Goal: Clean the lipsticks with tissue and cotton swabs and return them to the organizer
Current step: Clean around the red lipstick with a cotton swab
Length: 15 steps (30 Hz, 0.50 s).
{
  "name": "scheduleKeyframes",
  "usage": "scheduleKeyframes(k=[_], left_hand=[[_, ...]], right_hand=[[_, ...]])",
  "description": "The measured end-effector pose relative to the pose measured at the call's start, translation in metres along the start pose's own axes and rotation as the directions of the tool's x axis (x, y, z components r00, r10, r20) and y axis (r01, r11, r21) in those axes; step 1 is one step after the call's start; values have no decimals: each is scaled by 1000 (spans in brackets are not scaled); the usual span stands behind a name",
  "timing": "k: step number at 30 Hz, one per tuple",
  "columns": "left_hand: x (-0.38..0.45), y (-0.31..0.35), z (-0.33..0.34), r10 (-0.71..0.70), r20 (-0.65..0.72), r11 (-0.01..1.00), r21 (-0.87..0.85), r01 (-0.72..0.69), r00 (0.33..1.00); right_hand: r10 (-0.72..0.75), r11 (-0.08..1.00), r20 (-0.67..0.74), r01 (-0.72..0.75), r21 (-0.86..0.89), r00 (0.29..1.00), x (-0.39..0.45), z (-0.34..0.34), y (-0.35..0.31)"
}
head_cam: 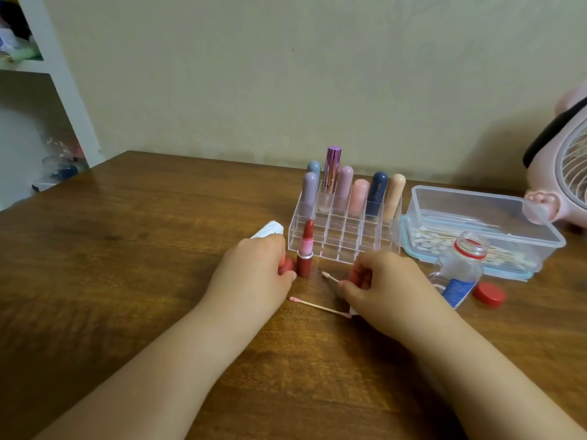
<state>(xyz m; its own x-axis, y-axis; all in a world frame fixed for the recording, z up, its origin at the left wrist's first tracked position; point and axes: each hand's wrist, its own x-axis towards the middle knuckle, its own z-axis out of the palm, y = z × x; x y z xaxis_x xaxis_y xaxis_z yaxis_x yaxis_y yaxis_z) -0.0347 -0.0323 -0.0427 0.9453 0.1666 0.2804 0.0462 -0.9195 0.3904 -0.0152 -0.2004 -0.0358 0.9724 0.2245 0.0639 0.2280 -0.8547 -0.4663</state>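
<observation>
Lipstick [305, 249] stands uncapped and upright on the desk [143, 249], just in front of the organizer [343, 233], its bullet exposed for cleaning. The left hand [254, 268] curls round tissue [268, 230] and a red piece, probably the cap [287, 265], beside it. The right hand [381, 281] pinches a swab [330, 277], tip toward the lipstick; a used swab [317, 306] lies below.

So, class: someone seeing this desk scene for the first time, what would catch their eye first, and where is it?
Probably the open red lipstick standing upright on the wooden table, just in front of the clear organizer with its back rows of pastel lipsticks. The left hand and right hand flank it, the right pinching a cotton swab. Another pink-stained used swab lies between the hands.
</observation>
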Motion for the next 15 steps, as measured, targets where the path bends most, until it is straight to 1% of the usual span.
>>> scheduleKeyframes(k=[3, 6, 9, 12, 15], left_hand=[[0, 1, 0, 11, -4, 1000, -25, -11, 1000], [1, 0, 4, 30, -24, 994, -103, -33, 999], [2, -1, 8, 46, -19, 993, -107, -48, 999], [2, 2, 11, 48, -7, 990, -131, -49, 999], [4, 4, 15, 46, -3, 990, -132, -46, 999]], right_hand=[[-4, 1000, -7, 4, 7, 1000, 1, 1, -1], [-14, 1000, -2, 14, 0, 1000, 0, 3, -3], [-21, 1000, -8, 21, -10, 1000, -1, 4, -4], [-23, 1000, -40, 24, 15, 999, -1, 1, -4], [-44, 998, -104, 49, 46, 994, -1, 0, -5]])
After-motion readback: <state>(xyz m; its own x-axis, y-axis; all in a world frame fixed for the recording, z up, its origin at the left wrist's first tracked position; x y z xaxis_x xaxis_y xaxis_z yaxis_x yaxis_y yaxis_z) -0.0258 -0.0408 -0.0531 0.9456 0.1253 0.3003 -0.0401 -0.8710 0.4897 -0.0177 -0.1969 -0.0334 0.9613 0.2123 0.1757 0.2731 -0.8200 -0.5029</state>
